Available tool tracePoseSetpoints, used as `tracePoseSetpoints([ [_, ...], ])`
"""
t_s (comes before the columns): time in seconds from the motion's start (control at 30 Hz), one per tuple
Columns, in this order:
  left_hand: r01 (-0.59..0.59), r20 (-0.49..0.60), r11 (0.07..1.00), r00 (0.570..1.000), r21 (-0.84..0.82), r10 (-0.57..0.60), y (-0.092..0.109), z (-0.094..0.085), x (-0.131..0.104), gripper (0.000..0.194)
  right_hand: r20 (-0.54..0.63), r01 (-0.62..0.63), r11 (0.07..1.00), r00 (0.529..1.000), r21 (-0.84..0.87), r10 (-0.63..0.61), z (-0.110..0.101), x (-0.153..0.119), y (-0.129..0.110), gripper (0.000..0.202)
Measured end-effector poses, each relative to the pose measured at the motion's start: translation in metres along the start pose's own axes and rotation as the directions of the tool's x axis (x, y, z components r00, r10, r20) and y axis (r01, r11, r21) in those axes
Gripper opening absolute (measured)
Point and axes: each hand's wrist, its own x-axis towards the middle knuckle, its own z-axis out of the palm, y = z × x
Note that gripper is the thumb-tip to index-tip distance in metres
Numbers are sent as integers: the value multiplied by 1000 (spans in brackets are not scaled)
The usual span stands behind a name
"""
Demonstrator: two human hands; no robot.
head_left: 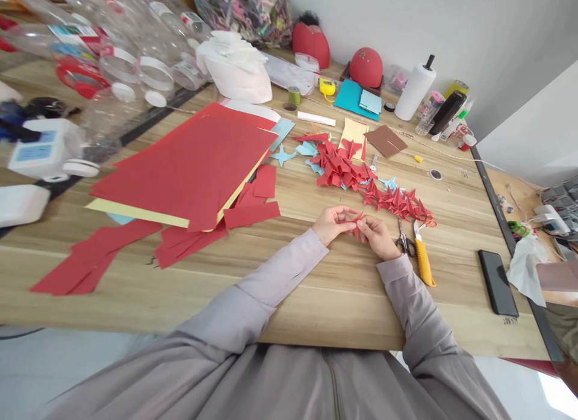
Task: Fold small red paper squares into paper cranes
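Between my two hands is a small red folded paper star (358, 224), its points sticking up and down. My left hand (333, 225) pinches it from the left, thumb and fingers closed. From the right, my right hand (377, 234) grips the same star with thumb and fingertips. Just beyond lies a heap of red paper stars (338, 164), trailing off to a row of more red stars (397, 202). A light blue paper star (283, 156) rests left of the heap. Close to my right hand are black-handled scissors (406, 244) and a yellow utility knife (423, 260).
Red paper sheets (189, 155) are stacked at left, with cut red strips (94, 254) in front. Clear plastic bottles (135, 53) crowd the back left. A phone (497, 281) lies at right. Along the wall stand a white bottle (415, 90) and a yellow tape measure (327, 88).
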Motion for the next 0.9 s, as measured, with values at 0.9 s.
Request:
tracePoseSetpoints([
  [0.9, 45, -61, 987, 997, -153, -55, 2, 2, 0, 56, -146, -92, 979, 982, 180, 119, 1, 4, 11, 51],
])
